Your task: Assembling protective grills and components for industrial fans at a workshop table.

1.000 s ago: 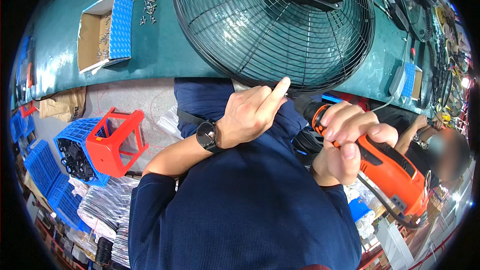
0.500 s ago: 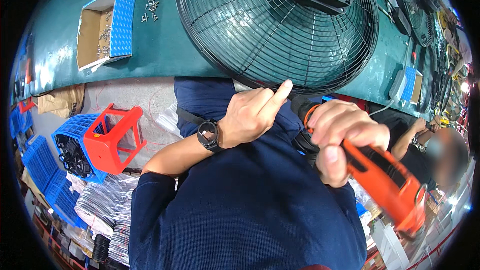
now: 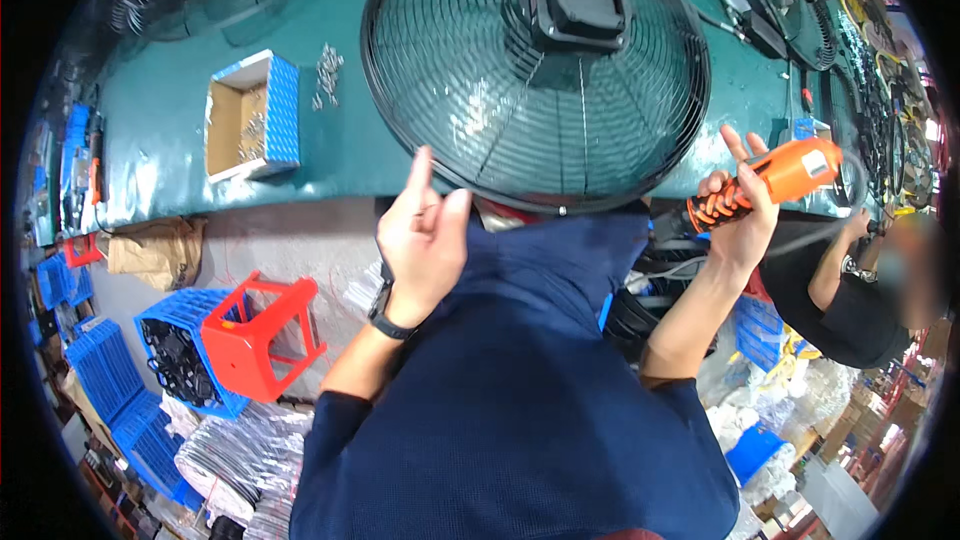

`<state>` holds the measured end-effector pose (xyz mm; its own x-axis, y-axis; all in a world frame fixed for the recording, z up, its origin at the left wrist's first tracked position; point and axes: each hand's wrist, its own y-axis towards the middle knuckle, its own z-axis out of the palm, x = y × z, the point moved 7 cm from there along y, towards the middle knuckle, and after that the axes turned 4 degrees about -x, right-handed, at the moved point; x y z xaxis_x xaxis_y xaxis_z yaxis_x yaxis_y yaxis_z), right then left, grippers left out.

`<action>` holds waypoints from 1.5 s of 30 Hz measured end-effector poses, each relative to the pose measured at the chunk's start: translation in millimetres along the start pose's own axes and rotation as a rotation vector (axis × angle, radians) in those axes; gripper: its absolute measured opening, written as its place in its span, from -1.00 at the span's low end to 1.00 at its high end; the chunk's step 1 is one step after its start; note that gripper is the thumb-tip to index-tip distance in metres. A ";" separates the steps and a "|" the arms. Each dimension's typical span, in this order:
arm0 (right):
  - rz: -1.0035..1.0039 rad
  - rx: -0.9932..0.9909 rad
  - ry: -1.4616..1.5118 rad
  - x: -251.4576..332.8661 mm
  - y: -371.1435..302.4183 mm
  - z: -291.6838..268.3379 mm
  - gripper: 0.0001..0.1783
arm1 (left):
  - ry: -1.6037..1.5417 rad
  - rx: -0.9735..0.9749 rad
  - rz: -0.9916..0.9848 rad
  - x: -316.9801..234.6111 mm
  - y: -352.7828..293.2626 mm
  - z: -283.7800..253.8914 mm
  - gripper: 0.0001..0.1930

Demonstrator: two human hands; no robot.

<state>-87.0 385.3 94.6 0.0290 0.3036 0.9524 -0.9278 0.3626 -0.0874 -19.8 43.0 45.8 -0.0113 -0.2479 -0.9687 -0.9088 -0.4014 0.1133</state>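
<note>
A round black wire fan guard [image 3: 470, 145] lies on the green table, with a black motor housing [image 3: 580, 2] at its centre. Beside the guard's near left rim is my left hand [image 3: 425, 245], its index finger stretched out and its thumb apart, holding nothing that I can see. My right hand [image 3: 745, 215] holds an orange and black electric screwdriver [image 3: 795, 170] off the guard's right side, its dark tip end pointing down and left, some fingers loose. A small bright screw head [image 3: 562, 210] shows on the near rim.
A blue and white cardboard box [image 3: 283, 115] with small screws stands left of the guard, next to a pile of screws [image 3: 328, 75]. A red stool [image 3: 260, 340] and blue crates [image 3: 190, 380] are lower left. Another person [image 3: 850, 290] works at the right.
My hands have moved apart: the left went left, the right went up and right with the screwdriver, now turned end up. The screwdriver has left the guard's near rim.
</note>
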 end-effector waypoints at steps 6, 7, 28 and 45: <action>0.246 -0.028 -0.053 -34.3 47.0 -48.0 -0.38 | -0.301 -0.102 -0.330 49.7 30.5 -21.8 -0.48; 0.228 -0.017 -0.026 -35.9 54.9 -49.5 -0.38 | -0.282 -0.080 -0.339 49.9 33.4 -21.6 -0.49; 0.275 0.026 -0.137 -70.1 -10.7 -45.6 -0.54 | -0.054 0.047 -0.316 62.7 139.3 -24.7 -0.52; 0.200 -0.063 0.113 -71.2 5.7 -67.0 -0.34 | -0.446 -0.046 -0.573 19.2 387.4 61.0 -0.50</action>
<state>-69.5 424.7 6.6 -0.1082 0.4700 0.8760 -0.8944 0.3386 -0.2921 -397.5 -63.5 57.7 0.2833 0.3914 -0.8755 -0.8047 -0.3996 -0.4390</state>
